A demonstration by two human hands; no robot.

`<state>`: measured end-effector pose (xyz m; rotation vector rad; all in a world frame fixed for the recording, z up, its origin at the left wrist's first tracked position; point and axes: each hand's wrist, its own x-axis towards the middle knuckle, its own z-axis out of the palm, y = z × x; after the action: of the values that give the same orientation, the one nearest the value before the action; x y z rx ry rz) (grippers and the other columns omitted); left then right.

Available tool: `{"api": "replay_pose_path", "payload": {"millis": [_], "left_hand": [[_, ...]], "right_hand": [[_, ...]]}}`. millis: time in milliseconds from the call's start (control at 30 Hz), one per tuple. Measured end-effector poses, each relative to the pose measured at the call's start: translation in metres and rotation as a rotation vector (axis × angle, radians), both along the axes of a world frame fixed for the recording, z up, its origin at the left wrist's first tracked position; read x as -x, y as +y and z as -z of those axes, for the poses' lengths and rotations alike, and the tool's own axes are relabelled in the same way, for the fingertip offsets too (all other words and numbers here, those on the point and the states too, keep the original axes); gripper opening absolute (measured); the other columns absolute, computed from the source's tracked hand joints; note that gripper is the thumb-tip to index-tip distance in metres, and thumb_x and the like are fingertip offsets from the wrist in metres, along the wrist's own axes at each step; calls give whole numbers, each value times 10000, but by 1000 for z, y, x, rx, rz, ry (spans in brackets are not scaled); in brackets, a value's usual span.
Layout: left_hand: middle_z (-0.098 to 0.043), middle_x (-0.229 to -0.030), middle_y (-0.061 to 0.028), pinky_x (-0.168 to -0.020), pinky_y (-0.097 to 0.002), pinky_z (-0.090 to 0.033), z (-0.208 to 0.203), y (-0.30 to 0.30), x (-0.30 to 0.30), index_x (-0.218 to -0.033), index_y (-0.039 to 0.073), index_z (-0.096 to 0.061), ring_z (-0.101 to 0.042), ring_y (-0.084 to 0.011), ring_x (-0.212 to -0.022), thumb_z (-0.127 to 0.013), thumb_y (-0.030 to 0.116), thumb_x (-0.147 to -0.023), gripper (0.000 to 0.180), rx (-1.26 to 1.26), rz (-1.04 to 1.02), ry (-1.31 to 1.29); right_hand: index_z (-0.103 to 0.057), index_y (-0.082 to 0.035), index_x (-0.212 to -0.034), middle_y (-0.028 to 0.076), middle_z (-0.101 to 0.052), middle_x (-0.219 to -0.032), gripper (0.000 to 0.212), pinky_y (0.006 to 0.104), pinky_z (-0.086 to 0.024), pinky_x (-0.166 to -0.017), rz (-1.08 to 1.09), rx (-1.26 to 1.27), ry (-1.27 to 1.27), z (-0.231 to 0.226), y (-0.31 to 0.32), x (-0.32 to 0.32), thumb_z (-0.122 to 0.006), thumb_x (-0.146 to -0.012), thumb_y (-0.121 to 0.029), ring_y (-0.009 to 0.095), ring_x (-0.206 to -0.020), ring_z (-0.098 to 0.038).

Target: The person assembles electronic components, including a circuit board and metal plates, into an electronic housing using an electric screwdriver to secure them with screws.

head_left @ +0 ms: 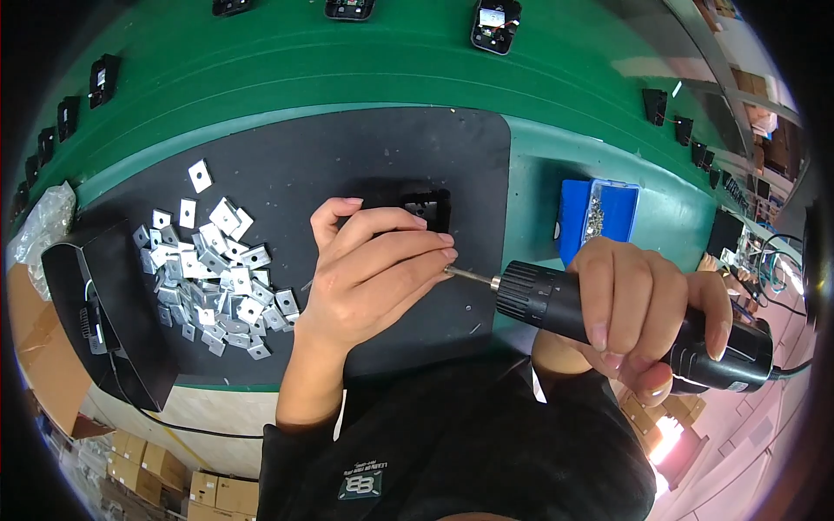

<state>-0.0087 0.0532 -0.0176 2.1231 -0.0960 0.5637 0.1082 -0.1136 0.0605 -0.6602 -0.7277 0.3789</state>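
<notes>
My left hand [369,282] is bent over a small black plastic housing [443,208] on the dark mat, its fingers closed on the near side. The fingers cover most of the housing; some metal shows inside. A corded black electric screwdriver [547,300] lies in my right hand [638,308], whose fingers wrap round its body. It points left, roughly level, and its thin bit [471,276] reaches the fingertips of my left hand. Whether a screw sits on the bit's tip is hidden.
Silver square plates with holes [230,269] lie piled on the black mat [373,148], left of my hands. A blue box of small screws [621,208] stands at right. A black case [113,313] sits far left. Several black devices [496,24] line the green surface beyond.
</notes>
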Motion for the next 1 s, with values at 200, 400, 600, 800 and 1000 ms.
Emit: {"api": "replay_pose_path", "payload": {"millis": [200,400,600,800,1000], "left_hand": [[-655,-1190,-15,-1079,-476,-202,-16,15,-2,-1113,117,-705,-553,-222,-1122,-776,416,-678,533,-197,-79,170],[-493,-1418,-18,-1116,-571,-151,-4,21,2,-1382,111,-482,-433,-275,-1306,-822,375,-559,928,-241,-10,415],[-600,-1282,-30,-1117,-523,-190,2,13,-4,-1290,108,-549,-510,-246,-1221,-811,388,-609,782,-240,14,383],[-630,-1184,-35,-1058,-458,-264,1,9,-5,-1258,100,-588,-574,-219,-1068,-821,348,-591,749,-206,-17,343],[-607,-1167,-4,-1013,-467,-291,0,5,-6,-1271,121,-576,-556,-201,-1026,-829,262,-579,750,-178,-14,336]], "right_hand": [[-565,-203,-1111,-63,-552,-664,385,210,-477,-639,-41,78,-47,0,-3,-5,-735,-800,-55,52,-572,-528],[-451,-236,-1161,-28,-554,-739,429,300,-463,-625,94,140,-69,16,3,1,-696,-844,-82,133,-614,-552],[-437,-228,-1142,-12,-553,-759,442,336,-462,-646,106,210,-93,23,2,2,-715,-835,-74,154,-633,-555],[-492,-233,-1188,-38,-530,-769,395,276,-397,-661,59,303,-146,22,5,-2,-682,-865,-107,97,-645,-485],[-492,-231,-1173,-38,-531,-766,393,275,-400,-649,55,300,-138,25,1,-2,-685,-857,-100,99,-634,-491]]}}
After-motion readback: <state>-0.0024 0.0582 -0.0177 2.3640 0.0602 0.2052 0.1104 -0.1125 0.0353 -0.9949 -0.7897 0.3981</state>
